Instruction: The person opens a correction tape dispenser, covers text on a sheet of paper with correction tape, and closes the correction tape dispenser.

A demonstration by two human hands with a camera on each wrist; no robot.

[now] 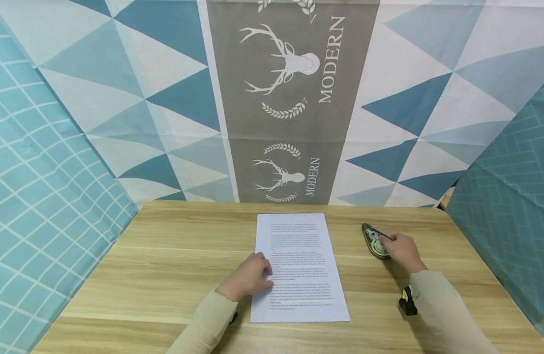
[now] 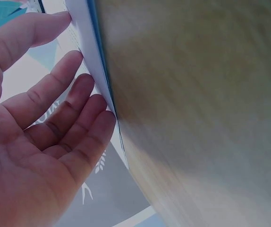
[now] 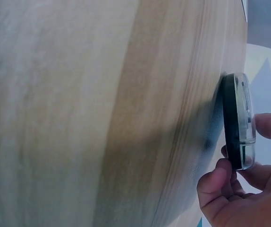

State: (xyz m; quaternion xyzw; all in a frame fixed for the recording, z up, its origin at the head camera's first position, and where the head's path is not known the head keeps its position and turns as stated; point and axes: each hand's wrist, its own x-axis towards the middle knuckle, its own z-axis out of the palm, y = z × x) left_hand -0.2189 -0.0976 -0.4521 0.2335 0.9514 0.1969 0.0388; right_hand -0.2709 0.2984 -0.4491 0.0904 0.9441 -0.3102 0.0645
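Printed paper (image 1: pixel 298 265) lies flat on the wooden table, its edge (image 2: pixel 97 61) seen as a thin white band in the left wrist view. On its left margin rests my left hand (image 1: pixel 247 276), fingers loosely bent, the fingertips (image 2: pixel 108 118) against the sheet and nothing gripped. To the right of the paper, my right hand (image 1: pixel 404 250) holds a correction tape dispenser (image 1: pixel 373 241) between thumb and fingers. The dispenser (image 3: pixel 239 123) has a black base and a clear cover, with green parts inside. It sits close to the tabletop; whether it touches is unclear.
The wooden table (image 1: pixel 174 275) extends on both sides of the paper. Behind it hangs a patterned cloth (image 1: pixel 289 123) with deer heads and triangles. Blue patterned sheets (image 1: pixel 46 147) close off the left and right sides.
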